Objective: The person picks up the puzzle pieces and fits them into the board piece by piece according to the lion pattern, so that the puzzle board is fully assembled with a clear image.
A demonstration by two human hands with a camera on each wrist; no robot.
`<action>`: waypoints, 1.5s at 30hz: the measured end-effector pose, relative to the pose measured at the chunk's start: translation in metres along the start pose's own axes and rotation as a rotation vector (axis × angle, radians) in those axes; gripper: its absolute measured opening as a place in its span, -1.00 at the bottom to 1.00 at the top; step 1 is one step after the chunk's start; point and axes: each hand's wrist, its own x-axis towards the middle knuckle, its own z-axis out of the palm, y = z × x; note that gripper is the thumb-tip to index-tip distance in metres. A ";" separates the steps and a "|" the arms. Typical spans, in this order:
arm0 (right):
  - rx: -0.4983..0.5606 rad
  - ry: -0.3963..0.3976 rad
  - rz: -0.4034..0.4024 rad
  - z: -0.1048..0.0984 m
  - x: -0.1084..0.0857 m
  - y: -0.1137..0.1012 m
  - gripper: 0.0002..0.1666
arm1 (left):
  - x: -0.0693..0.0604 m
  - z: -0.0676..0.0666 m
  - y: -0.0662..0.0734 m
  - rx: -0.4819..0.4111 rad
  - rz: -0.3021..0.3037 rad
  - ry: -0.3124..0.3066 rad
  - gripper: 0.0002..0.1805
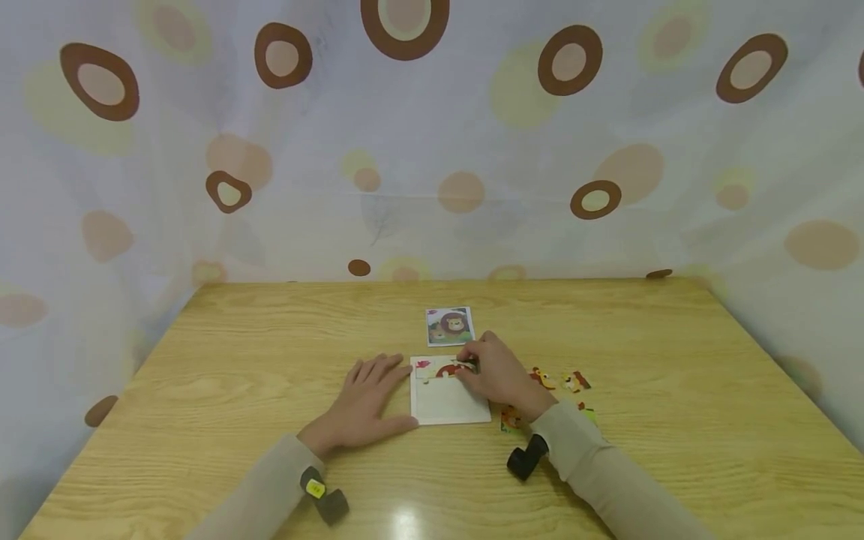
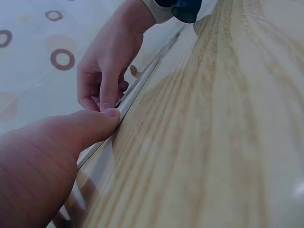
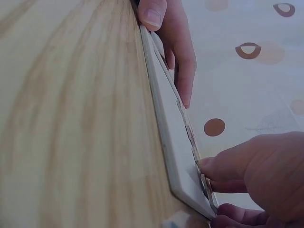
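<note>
A white puzzle board (image 1: pixel 451 405) lies on the table, its top row holding pieces with pink and red-brown parts (image 1: pixel 427 367). My left hand (image 1: pixel 364 409) rests at the board's left side with fingers spread, its thumb and fingertips touching the edge. At the upper right corner, my right hand (image 1: pixel 499 375) pinches a puzzle piece between thumb and fingers; the hand hides most of it. In the right wrist view, the right thumb (image 3: pixel 213 165) presses at the far edge of the board (image 3: pixel 164 118).
A picture card with a lion (image 1: pixel 451 326) lies just behind the board. Several loose puzzle pieces (image 1: pixel 576 382) are scattered to the right, some partly under the right forearm. Wooden table (image 1: pixel 270 330) surrounds them, backed by a patterned cloth (image 1: pixel 418 240).
</note>
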 end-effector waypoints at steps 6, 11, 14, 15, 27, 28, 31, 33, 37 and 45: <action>0.017 -0.032 0.014 -0.002 -0.002 0.001 -0.86 | 0.000 0.002 0.001 -0.002 -0.007 -0.002 -0.13; 0.017 -0.036 -0.007 -0.003 -0.001 0.004 -0.84 | 0.001 0.002 0.001 -0.003 -0.014 -0.007 -0.13; 0.010 -0.037 -0.015 -0.004 0.000 0.004 -0.82 | 0.001 0.001 0.000 -0.003 -0.016 -0.005 -0.13; 0.010 -0.040 -0.016 -0.004 0.000 0.004 -0.82 | 0.000 0.001 0.000 -0.004 -0.015 -0.001 -0.13; 0.036 -0.042 -0.082 -0.010 0.002 0.011 -0.85 | 0.003 -0.001 0.000 0.004 -0.021 0.000 -0.12; 0.037 -0.044 -0.087 -0.010 0.002 0.011 -0.84 | 0.002 -0.001 0.000 0.004 -0.022 -0.002 -0.12; 0.038 -0.046 -0.089 -0.009 0.001 0.011 -0.83 | 0.001 0.001 0.000 -0.001 -0.021 -0.001 -0.12; 0.041 -0.045 -0.089 -0.007 0.001 0.011 -0.82 | 0.000 0.002 0.000 -0.007 -0.011 0.009 -0.13; 0.043 -0.028 -0.091 -0.004 0.000 0.011 -0.81 | -0.001 0.002 0.000 -0.017 -0.001 0.018 -0.13; 0.080 0.053 -0.033 0.004 0.001 0.012 -0.80 | 0.000 0.000 0.001 -0.009 -0.003 0.014 -0.14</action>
